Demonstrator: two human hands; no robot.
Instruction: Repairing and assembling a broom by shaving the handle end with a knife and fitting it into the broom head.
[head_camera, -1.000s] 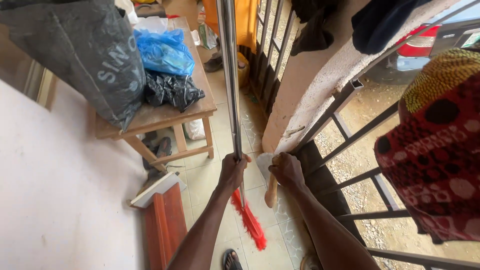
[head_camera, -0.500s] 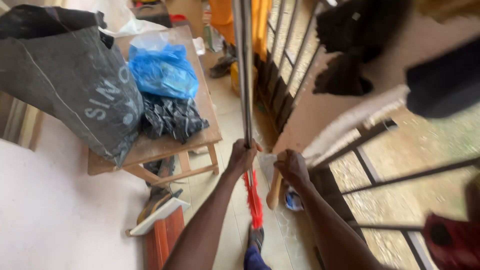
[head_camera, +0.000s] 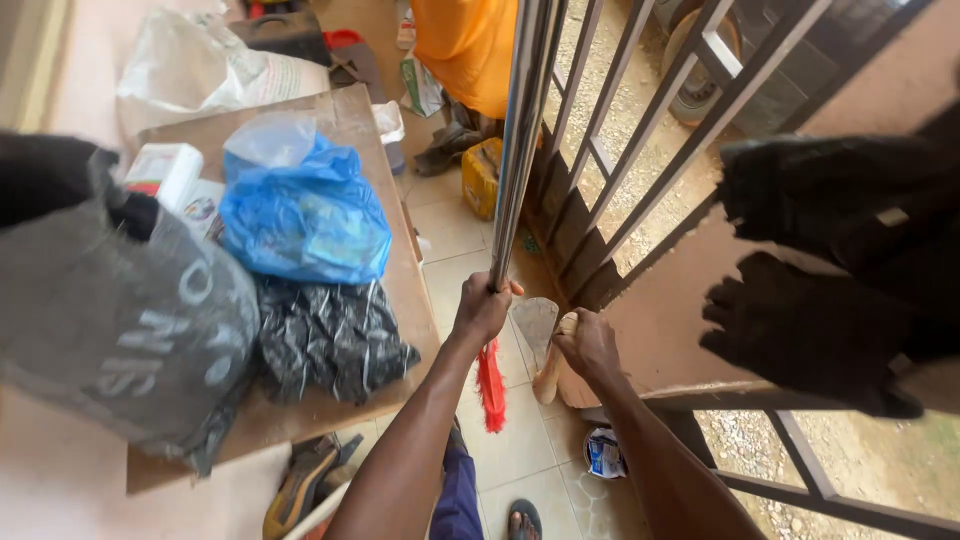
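Left hand (head_camera: 483, 310) closed around a shiny metal pole (head_camera: 522, 140), gripped near its lower end; pole rising steeply up and slightly right to the top edge of view. Red bristles (head_camera: 490, 385) hanging just below that fist, pointed down at the tiled floor (head_camera: 455, 235). Right hand (head_camera: 588, 345) closed on the top of a pale wooden handle (head_camera: 552, 370), which stands near upright with its foot on the floor; grey flat blade (head_camera: 536, 318) showing just left of that hand, between the two hands. Whether blade and handle form one tool: cannot tell. Hands near each other, not touching. Dark metal railing (head_camera: 640, 150) right of the pole, bars slanting away toward far right. Dark cloths (head_camera: 830, 270) draped over the wall at right. Wooden surface (head_camera: 400, 290) at left, carrying a blue plastic bag (head_camera: 300, 215), a crumpled black bag (head_camera: 325, 345) just near of it, a large grey bag (head_camera: 120, 320) at the near left corner, and a white box (head_camera: 165, 170) at far left. Orange container (head_camera: 470, 45) on the floor at far centre, yellow box (head_camera: 482, 175) near its base. White round tub (head_camera: 605, 452) on the floor near the right forearm. Sandalled foot (head_camera: 523, 520) at the bottom edge.
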